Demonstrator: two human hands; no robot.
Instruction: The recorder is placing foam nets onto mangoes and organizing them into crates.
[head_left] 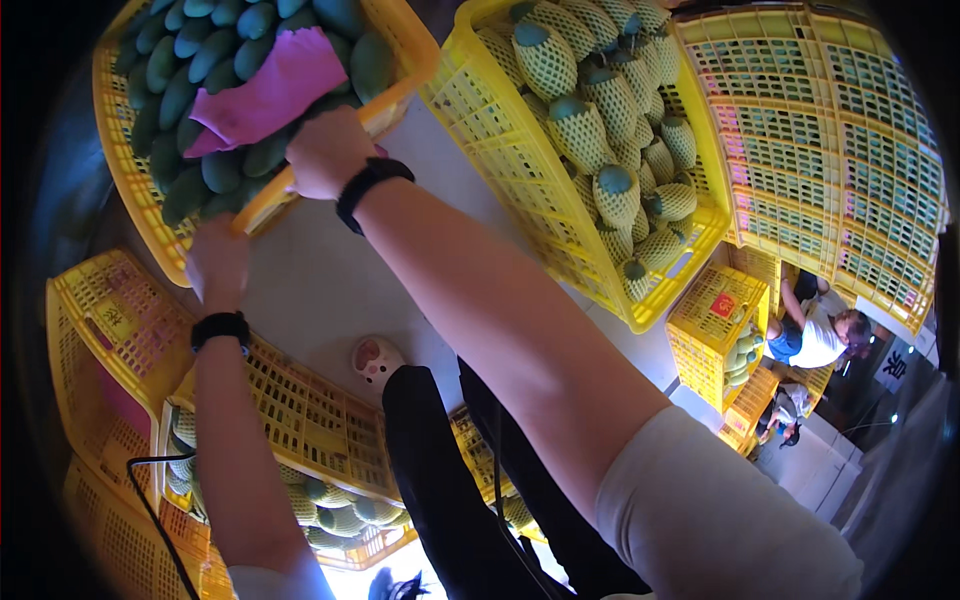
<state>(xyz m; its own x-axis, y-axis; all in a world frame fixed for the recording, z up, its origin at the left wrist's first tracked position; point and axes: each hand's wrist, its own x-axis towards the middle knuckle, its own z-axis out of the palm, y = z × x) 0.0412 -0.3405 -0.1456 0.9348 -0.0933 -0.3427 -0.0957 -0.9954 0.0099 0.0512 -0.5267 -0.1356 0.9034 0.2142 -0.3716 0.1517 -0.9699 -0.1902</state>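
A yellow plastic crate (pixel 268 204) full of smooth green mango-like fruits (pixel 215 52) is at the upper left. Across the fruits lies a crumpled pink sheet (pixel 268 92). My left hand (pixel 219 262) is closed on the crate's near rim, toward its left corner. Farther right along the same crate, my right hand (pixel 330 155) is closed at the rim beside the pink sheet. The fingertips of both hands are mostly hidden. Both wrists wear dark bands.
Right of my hands stands a yellow crate (pixel 520 195) of net-wrapped fruits (pixel 578 135). Stacked crates (pixel 800 130) rise behind it. More crates (pixel 310 405) stand beside my legs and at lower left (pixel 115 320). People (pixel 822 335) are farther off at right. A cable (pixel 150 500) hangs at lower left.
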